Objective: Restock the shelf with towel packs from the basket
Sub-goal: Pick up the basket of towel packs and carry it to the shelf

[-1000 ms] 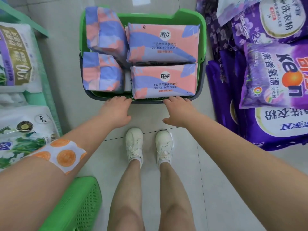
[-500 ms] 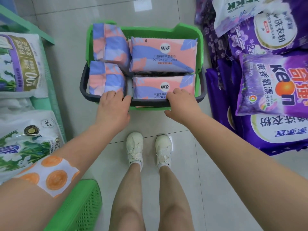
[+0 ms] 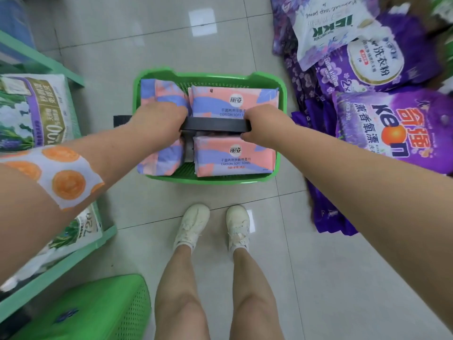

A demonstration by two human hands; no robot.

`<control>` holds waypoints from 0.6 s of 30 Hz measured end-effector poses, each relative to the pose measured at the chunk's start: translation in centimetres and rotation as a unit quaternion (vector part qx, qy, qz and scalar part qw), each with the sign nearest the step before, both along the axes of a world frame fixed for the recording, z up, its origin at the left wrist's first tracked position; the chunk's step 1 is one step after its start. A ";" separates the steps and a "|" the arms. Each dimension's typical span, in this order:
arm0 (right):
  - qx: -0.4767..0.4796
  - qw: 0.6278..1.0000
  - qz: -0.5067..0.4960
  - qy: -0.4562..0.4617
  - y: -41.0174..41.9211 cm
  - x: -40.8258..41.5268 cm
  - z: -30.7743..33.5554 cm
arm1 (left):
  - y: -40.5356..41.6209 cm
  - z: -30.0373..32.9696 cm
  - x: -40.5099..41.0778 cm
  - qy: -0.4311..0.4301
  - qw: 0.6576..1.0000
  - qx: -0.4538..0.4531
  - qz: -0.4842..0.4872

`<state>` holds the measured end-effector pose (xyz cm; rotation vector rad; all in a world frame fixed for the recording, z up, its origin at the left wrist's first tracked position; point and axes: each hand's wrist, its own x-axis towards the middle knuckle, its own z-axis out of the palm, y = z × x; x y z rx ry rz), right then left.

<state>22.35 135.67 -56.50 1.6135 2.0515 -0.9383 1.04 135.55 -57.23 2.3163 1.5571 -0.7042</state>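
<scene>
I have both hands, left [image 3: 159,123] and right [image 3: 266,125], gripping the handle [image 3: 215,124] of the basket [image 3: 210,179] (4 packs [image 3: 234,155] inside). Next: lift it level toward the shelf [image 3: 61,263].

Tiled floor [image 3: 318,278] bears green basket [image 3: 282,94] and purple detergent bags [image 3: 392,123]

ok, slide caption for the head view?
Both hands grip the dark handle of the green basket of towel packs.

Both the left hand [image 3: 159,123] and right hand [image 3: 266,126] grip the dark plastic handle [image 3: 217,124] spanning the green perforated plastic basket [image 3: 282,94] of pink-and-purple towel packs [image 3: 232,158] on the tiled floor [image 3: 318,266].
</scene>
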 end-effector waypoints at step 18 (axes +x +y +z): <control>0.004 0.991 -0.137 -0.001 -13.0 6.6 13.5 | -4.2 12.5 6.8 -0.062 0.972 -0.079 -0.213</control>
